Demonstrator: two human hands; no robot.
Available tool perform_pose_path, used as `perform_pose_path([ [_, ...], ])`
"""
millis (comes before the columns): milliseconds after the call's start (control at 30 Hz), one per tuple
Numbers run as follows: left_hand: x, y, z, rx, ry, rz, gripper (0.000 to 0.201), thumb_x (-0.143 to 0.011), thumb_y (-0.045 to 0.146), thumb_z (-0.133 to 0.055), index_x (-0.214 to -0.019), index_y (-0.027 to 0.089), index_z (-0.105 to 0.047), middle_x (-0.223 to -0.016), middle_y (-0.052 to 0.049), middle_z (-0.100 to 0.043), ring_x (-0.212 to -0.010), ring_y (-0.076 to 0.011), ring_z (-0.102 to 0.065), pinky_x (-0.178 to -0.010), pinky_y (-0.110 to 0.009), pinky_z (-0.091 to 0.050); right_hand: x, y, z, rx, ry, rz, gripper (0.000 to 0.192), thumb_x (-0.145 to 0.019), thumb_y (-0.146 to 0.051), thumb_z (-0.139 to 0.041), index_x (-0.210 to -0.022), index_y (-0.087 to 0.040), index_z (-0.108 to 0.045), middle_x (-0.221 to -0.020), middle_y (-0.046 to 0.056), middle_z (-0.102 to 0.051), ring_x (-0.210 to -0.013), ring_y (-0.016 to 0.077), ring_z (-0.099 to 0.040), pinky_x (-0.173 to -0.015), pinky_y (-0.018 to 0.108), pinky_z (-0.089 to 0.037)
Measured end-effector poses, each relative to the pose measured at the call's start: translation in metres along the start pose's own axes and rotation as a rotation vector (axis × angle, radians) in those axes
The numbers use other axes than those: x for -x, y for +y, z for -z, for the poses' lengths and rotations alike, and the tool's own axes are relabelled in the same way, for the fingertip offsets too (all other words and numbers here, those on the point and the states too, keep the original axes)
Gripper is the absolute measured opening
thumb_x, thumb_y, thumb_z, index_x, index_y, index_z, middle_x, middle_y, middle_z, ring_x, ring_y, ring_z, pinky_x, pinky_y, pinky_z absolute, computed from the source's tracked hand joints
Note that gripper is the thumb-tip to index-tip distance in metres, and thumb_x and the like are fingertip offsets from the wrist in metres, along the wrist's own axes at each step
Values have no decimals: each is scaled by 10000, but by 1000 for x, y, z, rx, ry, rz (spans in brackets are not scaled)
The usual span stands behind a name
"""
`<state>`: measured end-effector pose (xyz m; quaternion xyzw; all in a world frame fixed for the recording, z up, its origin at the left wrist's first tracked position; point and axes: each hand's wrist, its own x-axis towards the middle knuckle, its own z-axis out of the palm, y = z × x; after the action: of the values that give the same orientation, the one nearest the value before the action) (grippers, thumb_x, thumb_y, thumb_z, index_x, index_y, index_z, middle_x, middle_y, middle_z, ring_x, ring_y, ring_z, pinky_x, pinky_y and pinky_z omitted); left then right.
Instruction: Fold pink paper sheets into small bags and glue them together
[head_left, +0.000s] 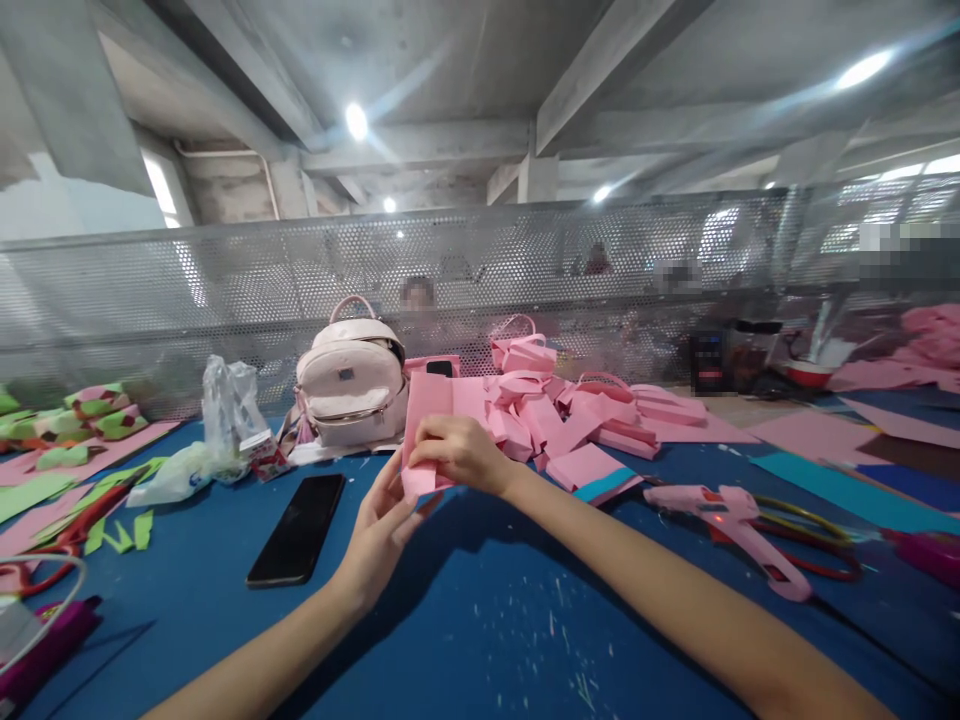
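Both hands are gripping the pink foam sheet just in front of the pale backpack: the right hand is pinching across its top, the left hand is holding its lower edge, long axis upright.

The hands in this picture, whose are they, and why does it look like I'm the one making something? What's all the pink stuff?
The camera sits on a person's head and looks down, so you see their own arms. The left hand and right hand both hold a folded pink paper piece above a blue table. Behind it lies a pile of pink paper bags. A black phone, a pink backpack, a pink glue gun and red scissors lie around.
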<state>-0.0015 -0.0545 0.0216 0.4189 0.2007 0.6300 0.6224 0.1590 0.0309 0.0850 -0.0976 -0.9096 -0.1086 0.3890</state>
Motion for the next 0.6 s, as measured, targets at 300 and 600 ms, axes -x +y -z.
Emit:
perform_pose_path([
  [300, -9, 2, 6, -93, 78, -84, 616, -727, 220, -820, -1304, 281, -612, -1361, -54, -629, -1286, -228, -561, -1014, -264, -481, 2, 10, 5, -62, -39, -39, 143, -964, -192, -577, -970, -174, -719, -967, 68, -669, -899, 156, -633, -792, 267, -504],
  [600, -10, 5, 8, -140, 173, -77, 532, -737, 301, -820, -1240, 221, -666, -1288, -74, -677, -1252, -236, -587, -987, -263, -491, 1, 7, 7, -131, -70, -79, 184, -970, -185, -561, -976, -194, -745, -1017, 74, -684, -924, 164, -645, -807, 293, -515],
])
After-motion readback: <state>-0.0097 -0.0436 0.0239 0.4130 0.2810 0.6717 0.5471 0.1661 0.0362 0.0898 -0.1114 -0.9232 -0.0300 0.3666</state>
